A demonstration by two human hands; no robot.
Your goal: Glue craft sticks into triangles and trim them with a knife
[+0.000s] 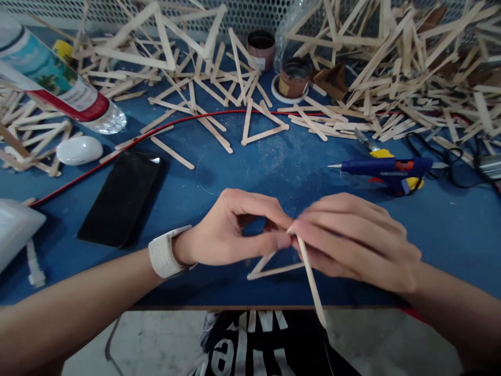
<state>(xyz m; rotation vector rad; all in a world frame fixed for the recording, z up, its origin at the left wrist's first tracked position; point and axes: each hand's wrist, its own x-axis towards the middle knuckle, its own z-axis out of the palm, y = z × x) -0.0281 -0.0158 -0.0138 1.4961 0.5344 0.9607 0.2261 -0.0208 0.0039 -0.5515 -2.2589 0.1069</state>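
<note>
Blue tabletop (176,193), heaped sticks (415,112) along its far side. Bottle (84,96), labelled: well left of the left hand and beyond it. Phone (122,198), black: left of the left hand, just beyond the wrist. Left hand (238,230), banded at the wrist: thumb and forefinger pinched on the upper end of one wooden stick (312,282), which slants nearward between both hands. Stick frame (258,274), partly hidden: below the fingertips. Right hand (356,243): fingers closed on the same stick. Glue gun (385,168), blue: just beyond the right hand.
</note>
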